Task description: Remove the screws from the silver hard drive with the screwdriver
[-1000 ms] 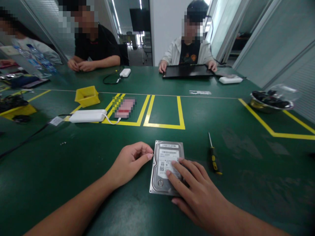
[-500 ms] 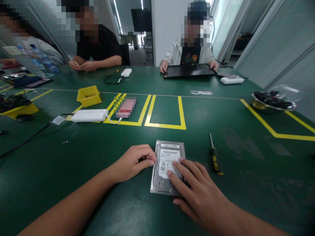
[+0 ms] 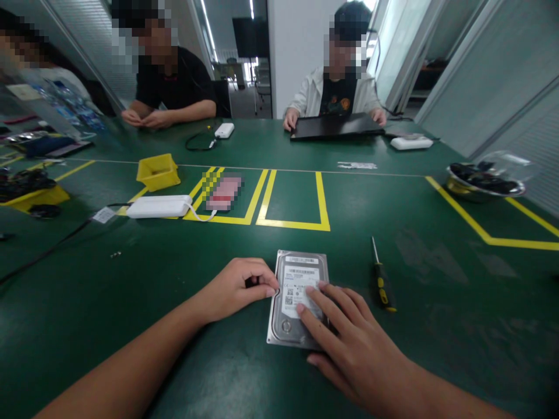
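A silver hard drive with a white printed label lies flat on the green table in front of me. At its left edge, beside a small notch, my left hand has thumb and forefinger pinched together. Whatever is between those fingertips is too small or too hidden to make out. My right hand rests over the drive's right side, fingers spread across the label and thumb low by the near edge. To the right of that hand lies a screwdriver with a black and yellow handle, its shaft pointing away from me.
A white power strip and a pink phone lie ahead left, near a yellow bin. A metal bowl of dark parts stands right. Tiny metal bits lie left. Across the table, one person holds a black panel.
Both hands and the hard drive stay almost where they were. The view has tilted very slightly.
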Action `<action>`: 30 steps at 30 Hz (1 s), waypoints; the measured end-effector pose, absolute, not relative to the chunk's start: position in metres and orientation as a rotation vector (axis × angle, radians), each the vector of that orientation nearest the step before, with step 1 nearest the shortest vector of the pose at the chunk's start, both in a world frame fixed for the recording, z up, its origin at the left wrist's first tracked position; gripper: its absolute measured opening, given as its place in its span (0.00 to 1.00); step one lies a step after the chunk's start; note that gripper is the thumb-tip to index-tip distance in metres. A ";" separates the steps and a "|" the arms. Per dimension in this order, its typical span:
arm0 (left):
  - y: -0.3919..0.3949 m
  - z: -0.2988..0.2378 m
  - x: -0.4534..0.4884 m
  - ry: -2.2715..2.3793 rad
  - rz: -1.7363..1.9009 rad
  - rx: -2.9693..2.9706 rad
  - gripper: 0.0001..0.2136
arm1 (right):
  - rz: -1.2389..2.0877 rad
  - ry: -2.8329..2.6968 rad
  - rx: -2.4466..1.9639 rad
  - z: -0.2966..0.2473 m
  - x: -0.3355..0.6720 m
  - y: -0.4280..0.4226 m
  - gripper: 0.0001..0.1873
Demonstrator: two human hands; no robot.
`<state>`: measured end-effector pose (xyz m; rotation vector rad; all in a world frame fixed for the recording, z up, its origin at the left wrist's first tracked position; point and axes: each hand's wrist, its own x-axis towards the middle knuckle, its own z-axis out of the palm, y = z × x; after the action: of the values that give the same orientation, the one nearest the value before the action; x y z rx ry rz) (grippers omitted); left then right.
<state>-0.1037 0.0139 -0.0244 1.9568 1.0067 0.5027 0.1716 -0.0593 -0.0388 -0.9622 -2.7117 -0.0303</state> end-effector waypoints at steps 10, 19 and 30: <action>0.014 -0.026 -0.105 1.000 0.507 1.967 0.05 | -0.029 -2.721 -0.963 -0.038 0.171 -0.059 0.26; 0.016 -0.026 -0.105 0.963 0.489 2.071 0.06 | -0.016 -2.705 -0.951 -0.038 0.172 -0.058 0.26; 0.015 -0.020 -0.106 0.947 0.469 2.050 0.07 | -0.026 -2.632 -0.937 -0.032 0.174 -0.056 0.22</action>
<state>-0.1058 0.0155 -0.0203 2.0500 0.9466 0.4688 0.1744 -0.0565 -0.0322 -0.9373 -2.6317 -0.0263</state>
